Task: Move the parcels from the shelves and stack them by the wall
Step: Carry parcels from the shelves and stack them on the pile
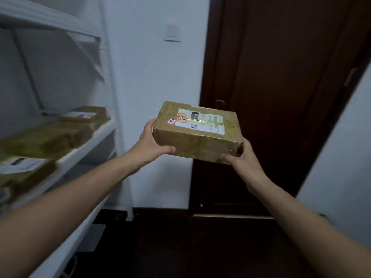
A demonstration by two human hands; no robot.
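A brown cardboard parcel [197,135] wrapped in tape, with a white shipping label on top, is held in the air in front of me. My left hand [154,144] grips its left end, thumb along the front face. My right hand [241,157] grips its lower right corner from below. The parcel is clear of the white shelf [96,137] on the left, where several more brown parcels [66,135] lie, blurred. One labelled parcel [26,167] sits nearest me on that shelf.
A white wall [156,77] stands straight ahead with a light switch [172,33]. A dark wooden door [281,97] fills the right side. The floor [180,247] below is dark. Another white wall edge [341,177] is at the far right.
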